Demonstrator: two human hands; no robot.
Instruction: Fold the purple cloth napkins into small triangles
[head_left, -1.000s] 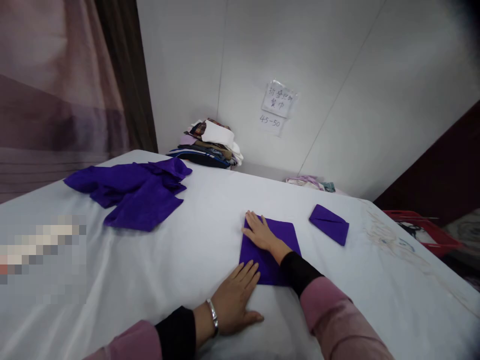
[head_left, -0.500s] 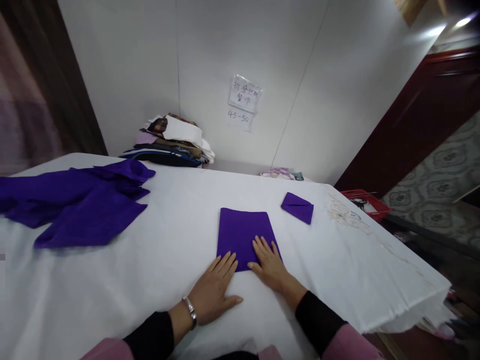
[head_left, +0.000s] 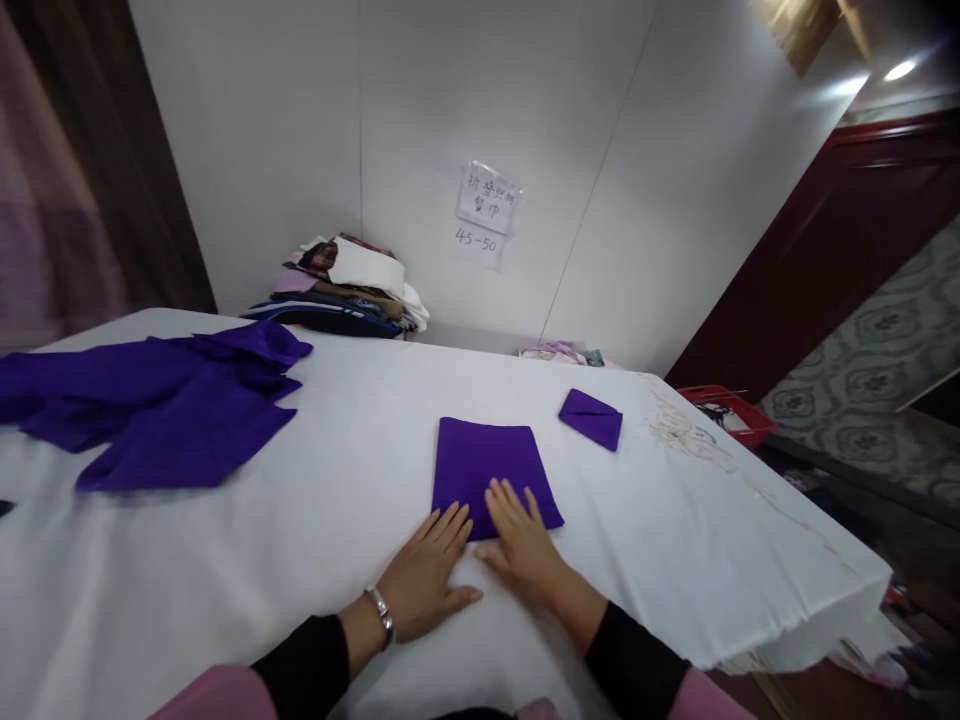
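Observation:
A purple cloth napkin (head_left: 487,455), folded to a rough square, lies flat on the white-covered table (head_left: 360,430). My left hand (head_left: 426,570) rests flat with its fingertips on the napkin's near left corner, thumb apart on the tablecloth. On the napkin's near edge, right of that, my right hand (head_left: 523,538) lies with its fingers stretched out. Neither hand grips anything. A smaller folded purple napkin (head_left: 591,418) with a slit across it sits beyond, to the right.
Loose purple cloths (head_left: 180,410) are heaped on the left of the table. Folded clothes (head_left: 345,285) are stacked against the wall at the back. A red basket (head_left: 731,415) stands past the right edge. A handwritten sign (head_left: 489,200) hangs on the wall.
My right hand has slid a little to the left across the napkin, uncovering its near right corner. My left hand has stayed almost in place. The view has shifted slightly.

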